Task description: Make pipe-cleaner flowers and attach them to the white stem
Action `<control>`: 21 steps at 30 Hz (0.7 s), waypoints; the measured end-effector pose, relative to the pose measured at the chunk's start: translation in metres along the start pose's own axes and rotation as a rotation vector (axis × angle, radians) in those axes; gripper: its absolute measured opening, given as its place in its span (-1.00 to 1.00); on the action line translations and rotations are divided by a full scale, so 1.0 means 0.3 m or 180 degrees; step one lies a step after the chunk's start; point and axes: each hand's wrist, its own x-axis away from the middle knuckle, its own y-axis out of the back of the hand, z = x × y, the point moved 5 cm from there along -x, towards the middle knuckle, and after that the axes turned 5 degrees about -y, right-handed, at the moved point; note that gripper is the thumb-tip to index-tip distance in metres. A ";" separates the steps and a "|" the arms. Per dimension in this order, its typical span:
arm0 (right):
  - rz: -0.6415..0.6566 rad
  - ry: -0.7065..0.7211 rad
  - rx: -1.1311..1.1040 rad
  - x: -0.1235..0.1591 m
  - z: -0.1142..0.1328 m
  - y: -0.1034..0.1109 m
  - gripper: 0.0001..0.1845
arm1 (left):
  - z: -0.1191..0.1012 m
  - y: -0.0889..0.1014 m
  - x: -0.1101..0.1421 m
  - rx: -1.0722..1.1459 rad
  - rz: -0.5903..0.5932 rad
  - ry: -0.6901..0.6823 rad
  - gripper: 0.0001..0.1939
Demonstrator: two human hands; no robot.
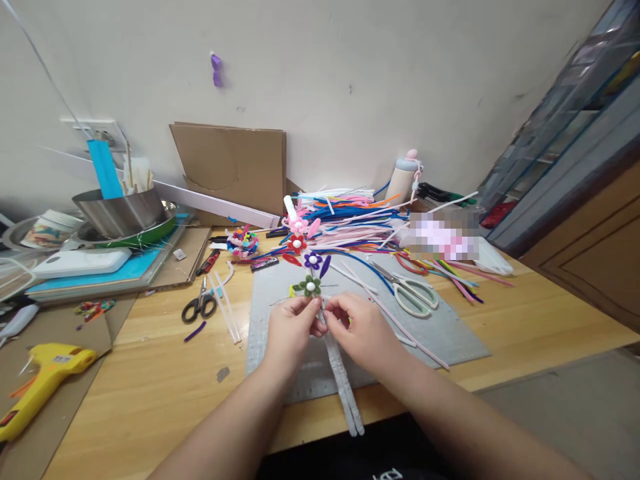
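Stems (345,390) wrapped in pale grey reach past the near edge of the table (165,373), their upper part pinched between the closed thumb and fingers of the left hand (293,327) and, just beside, of the right hand (357,327), above the grey mat (450,343). Just beyond the fingers are the green flower (303,287), purple flower (307,265), red flower (293,250) and pink flower (301,221), with pale-handled scissors (423,310) to their right. Farther back come heaped pipe cleaners (350,233) and cardboard (240,167) against the wall (325,73).
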 end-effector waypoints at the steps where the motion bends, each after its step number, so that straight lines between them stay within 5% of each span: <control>1: -0.0027 0.0000 0.0096 0.000 0.003 -0.001 -0.90 | 0.002 0.001 -0.001 -0.0009 -0.0015 -0.0025 -0.76; 9: -0.0013 -0.0055 0.1225 -0.002 0.042 -0.006 -0.83 | 0.020 0.007 -0.006 -0.0243 -0.0065 -0.0294 -0.76; 21: 0.0200 -0.0203 0.1179 -0.007 0.032 -0.011 -0.82 | 0.009 0.004 0.002 -0.0308 -0.0100 -0.0268 -0.76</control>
